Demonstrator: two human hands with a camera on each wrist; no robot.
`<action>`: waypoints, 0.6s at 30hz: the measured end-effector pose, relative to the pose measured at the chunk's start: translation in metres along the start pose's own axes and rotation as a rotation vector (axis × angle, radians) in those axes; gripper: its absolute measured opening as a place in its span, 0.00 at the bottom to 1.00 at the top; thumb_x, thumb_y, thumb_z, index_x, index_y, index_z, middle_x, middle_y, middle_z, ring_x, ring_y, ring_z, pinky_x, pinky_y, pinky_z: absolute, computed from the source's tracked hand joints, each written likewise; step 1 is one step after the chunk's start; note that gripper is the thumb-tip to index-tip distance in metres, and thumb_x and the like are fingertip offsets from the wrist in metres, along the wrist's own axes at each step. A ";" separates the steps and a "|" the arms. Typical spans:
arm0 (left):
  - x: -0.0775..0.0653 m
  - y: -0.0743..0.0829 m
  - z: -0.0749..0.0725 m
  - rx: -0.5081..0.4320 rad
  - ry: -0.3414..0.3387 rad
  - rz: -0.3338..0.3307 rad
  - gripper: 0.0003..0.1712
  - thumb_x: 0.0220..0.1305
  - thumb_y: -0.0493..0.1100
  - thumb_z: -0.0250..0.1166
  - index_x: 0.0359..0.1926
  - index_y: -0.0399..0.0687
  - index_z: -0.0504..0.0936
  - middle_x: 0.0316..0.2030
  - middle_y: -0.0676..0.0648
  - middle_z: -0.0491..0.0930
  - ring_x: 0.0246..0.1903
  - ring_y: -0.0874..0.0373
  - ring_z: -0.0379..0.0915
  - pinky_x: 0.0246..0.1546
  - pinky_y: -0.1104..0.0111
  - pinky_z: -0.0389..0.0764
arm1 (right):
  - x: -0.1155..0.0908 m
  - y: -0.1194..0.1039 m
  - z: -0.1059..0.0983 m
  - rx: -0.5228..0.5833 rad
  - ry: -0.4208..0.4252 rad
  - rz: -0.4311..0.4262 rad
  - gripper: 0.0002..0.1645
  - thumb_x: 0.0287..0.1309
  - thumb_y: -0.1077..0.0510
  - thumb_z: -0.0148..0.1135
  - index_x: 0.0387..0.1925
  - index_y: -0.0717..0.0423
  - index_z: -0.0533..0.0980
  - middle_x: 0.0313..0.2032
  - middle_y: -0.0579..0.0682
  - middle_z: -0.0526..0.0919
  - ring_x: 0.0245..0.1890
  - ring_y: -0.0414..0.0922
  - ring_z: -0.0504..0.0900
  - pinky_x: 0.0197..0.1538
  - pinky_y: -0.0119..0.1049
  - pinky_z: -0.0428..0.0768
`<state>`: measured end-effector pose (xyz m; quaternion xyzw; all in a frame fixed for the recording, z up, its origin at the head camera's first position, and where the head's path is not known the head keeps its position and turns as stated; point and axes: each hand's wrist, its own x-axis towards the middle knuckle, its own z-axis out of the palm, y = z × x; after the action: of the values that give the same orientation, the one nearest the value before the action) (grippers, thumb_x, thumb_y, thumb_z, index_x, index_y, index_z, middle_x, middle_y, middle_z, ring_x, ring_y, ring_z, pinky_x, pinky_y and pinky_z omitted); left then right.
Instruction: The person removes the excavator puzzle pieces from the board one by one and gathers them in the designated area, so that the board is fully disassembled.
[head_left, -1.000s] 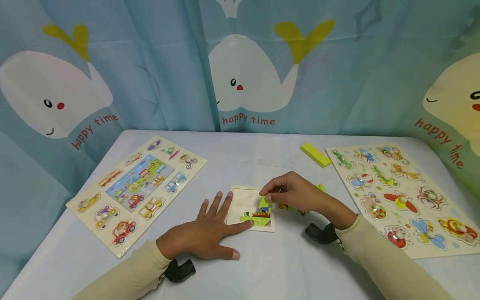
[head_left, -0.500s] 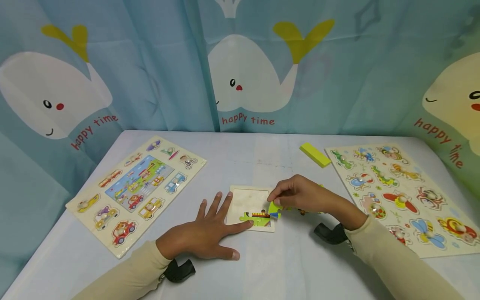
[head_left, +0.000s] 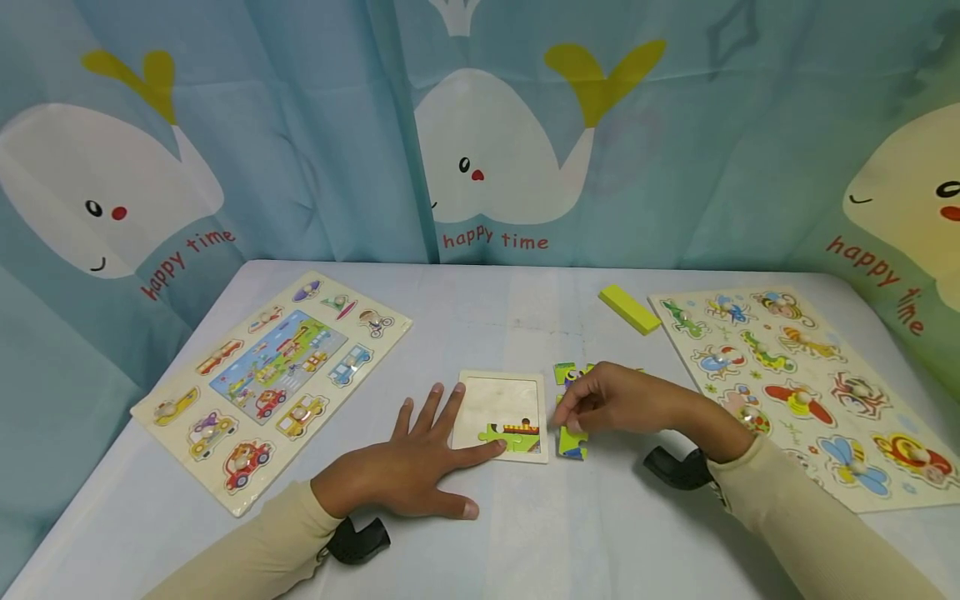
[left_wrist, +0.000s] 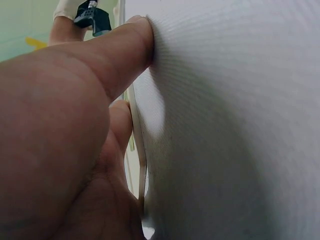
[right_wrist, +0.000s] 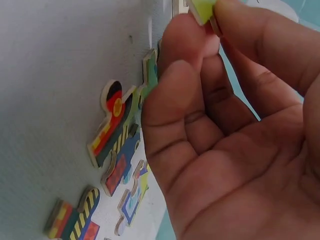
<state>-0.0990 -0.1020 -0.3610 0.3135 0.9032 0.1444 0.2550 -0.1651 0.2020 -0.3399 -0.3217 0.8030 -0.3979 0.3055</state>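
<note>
My left hand (head_left: 408, 468) lies spread with straight fingers. Its index fingertip touches a green jigsaw piece joined to others in the lower part of the small wooden puzzle tray (head_left: 480, 396), and other fingertips rest at the tray's left edge. In the left wrist view, the thumb (left_wrist: 132, 42) touches the white tabletop. My right hand (head_left: 626, 404), just right of the tray, pinches a green-and-blue jigsaw piece (head_left: 572, 446) between thumb and fingers. The right wrist view shows only a green corner of that piece (right_wrist: 202, 9). Loose jigsaw pieces (right_wrist: 116, 117) lie beneath this hand, partly hidden in the head view.
A wooden vehicle puzzle board (head_left: 273, 387) lies at the left. An insect puzzle board (head_left: 798, 396) takes up the right side. A yellow-green block (head_left: 628, 309) rests near the back. Behind the table hangs a blue whale-print curtain (head_left: 337, 167).
My right hand has carried the green-and-blue jigsaw piece rightward, from over the tray to the tabletop beside it. Loose pieces behind the hand have come into view. The left hand has stayed still.
</note>
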 end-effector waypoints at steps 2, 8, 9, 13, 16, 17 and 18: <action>0.000 0.000 0.000 -0.003 0.001 0.001 0.42 0.59 0.69 0.62 0.73 0.78 0.57 0.75 0.41 0.21 0.71 0.40 0.12 0.63 0.37 0.27 | 0.000 0.000 0.000 -0.009 -0.010 0.000 0.07 0.59 0.66 0.64 0.39 0.58 0.84 0.35 0.47 0.85 0.36 0.43 0.79 0.41 0.33 0.78; 0.000 0.000 0.000 0.000 0.002 0.002 0.42 0.60 0.69 0.61 0.73 0.79 0.57 0.75 0.41 0.21 0.71 0.40 0.12 0.63 0.37 0.28 | -0.001 0.000 -0.002 -0.033 0.006 0.022 0.08 0.58 0.68 0.64 0.39 0.58 0.84 0.35 0.48 0.84 0.36 0.44 0.79 0.40 0.32 0.78; 0.000 0.000 0.000 0.002 0.002 0.002 0.42 0.60 0.68 0.62 0.73 0.79 0.57 0.75 0.41 0.21 0.71 0.40 0.12 0.63 0.37 0.28 | -0.001 0.000 -0.002 -0.035 0.011 0.027 0.07 0.58 0.68 0.64 0.39 0.58 0.84 0.35 0.48 0.84 0.36 0.45 0.79 0.39 0.32 0.78; 0.000 0.000 0.000 0.001 0.000 0.001 0.42 0.60 0.68 0.62 0.73 0.79 0.57 0.75 0.41 0.21 0.71 0.40 0.11 0.63 0.37 0.27 | -0.001 0.000 -0.003 -0.032 0.023 0.043 0.07 0.59 0.67 0.65 0.39 0.59 0.84 0.35 0.49 0.85 0.35 0.45 0.78 0.38 0.32 0.78; 0.000 0.000 0.000 0.001 0.000 0.001 0.42 0.60 0.68 0.61 0.73 0.78 0.57 0.75 0.41 0.21 0.71 0.40 0.11 0.63 0.37 0.27 | -0.001 0.001 -0.003 -0.024 0.026 0.053 0.07 0.59 0.67 0.64 0.39 0.59 0.84 0.35 0.48 0.85 0.36 0.46 0.78 0.38 0.32 0.78; 0.001 -0.001 0.000 0.003 -0.001 0.000 0.42 0.60 0.68 0.61 0.73 0.78 0.57 0.75 0.41 0.21 0.71 0.40 0.11 0.63 0.37 0.27 | -0.001 0.001 -0.003 -0.022 0.026 0.053 0.07 0.60 0.67 0.64 0.39 0.59 0.84 0.35 0.48 0.85 0.36 0.46 0.79 0.39 0.32 0.78; 0.001 -0.001 0.000 0.005 -0.002 0.000 0.42 0.60 0.69 0.61 0.73 0.78 0.57 0.75 0.41 0.21 0.70 0.40 0.11 0.63 0.37 0.27 | 0.000 0.001 -0.002 -0.018 0.024 0.051 0.07 0.60 0.67 0.63 0.40 0.59 0.84 0.35 0.47 0.85 0.37 0.46 0.79 0.39 0.33 0.78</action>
<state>-0.0999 -0.1021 -0.3617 0.3140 0.9034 0.1418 0.2554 -0.1669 0.2039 -0.3399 -0.2988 0.8181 -0.3866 0.3031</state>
